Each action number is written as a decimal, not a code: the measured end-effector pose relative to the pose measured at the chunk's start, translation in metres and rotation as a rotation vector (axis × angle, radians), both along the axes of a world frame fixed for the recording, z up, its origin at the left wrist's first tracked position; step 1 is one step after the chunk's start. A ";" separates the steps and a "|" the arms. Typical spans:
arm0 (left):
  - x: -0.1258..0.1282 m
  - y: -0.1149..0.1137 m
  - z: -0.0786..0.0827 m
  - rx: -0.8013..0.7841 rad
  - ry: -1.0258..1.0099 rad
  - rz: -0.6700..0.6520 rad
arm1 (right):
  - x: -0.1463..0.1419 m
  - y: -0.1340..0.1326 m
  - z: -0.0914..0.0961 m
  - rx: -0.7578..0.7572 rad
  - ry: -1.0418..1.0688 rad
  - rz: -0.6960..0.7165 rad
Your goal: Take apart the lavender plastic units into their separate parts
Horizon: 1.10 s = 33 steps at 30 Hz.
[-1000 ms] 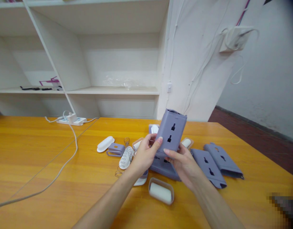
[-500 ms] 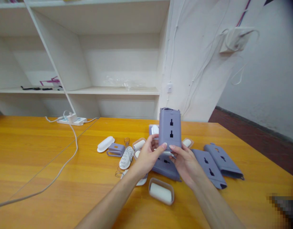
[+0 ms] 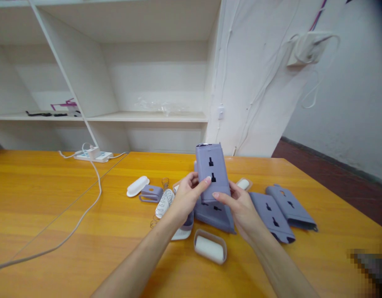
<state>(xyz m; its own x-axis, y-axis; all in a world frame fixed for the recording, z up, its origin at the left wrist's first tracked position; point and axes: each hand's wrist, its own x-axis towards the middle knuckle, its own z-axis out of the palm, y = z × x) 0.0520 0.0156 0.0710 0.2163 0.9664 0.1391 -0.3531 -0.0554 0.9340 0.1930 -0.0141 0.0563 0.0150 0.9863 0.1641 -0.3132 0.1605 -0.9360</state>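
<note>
A purple plastic housing point(image 3: 212, 167) with two black keyhole slots is held up, tilted, between both hands. My left hand point(image 3: 191, 192) grips its left side, with the thumb across the front near the lower slot. My right hand point(image 3: 239, 205) closes round the lower right corner, its thumb on the front face. Behind and below them lies another purple housing point(image 3: 214, 217), partly covered. Nearer to me rests a clear tray with a white cylinder point(image 3: 209, 249). To the left of my left hand are a white oval piece with wire springs point(image 3: 165, 203) and a purple bracket point(image 3: 151, 193).
Two more purple housings point(image 3: 273, 219) point(image 3: 292, 209) lie on the right of the wooden table point(image 3: 69, 248). A white oval cover point(image 3: 138, 186) sits at left. A power strip point(image 3: 94, 156) with a trailing cable stands at the back left, below white shelves point(image 3: 147, 117).
The held housing has shifted left and tilted, its top leaning left. My left thumb has moved up the front face toward the lower slot. Things on the table look unmoved.
</note>
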 end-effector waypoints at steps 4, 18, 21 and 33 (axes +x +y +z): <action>-0.001 0.000 0.000 -0.006 -0.120 -0.023 | -0.001 0.000 0.004 0.014 -0.025 0.017; 0.008 -0.006 0.003 -0.077 -0.305 0.024 | -0.011 -0.001 0.005 0.006 -0.034 -0.063; 0.005 -0.003 0.006 -0.099 -0.293 0.023 | -0.010 -0.002 0.004 0.027 -0.034 -0.014; -0.002 -0.003 0.017 -0.028 -0.261 0.038 | -0.012 -0.005 0.008 0.098 -0.059 -0.011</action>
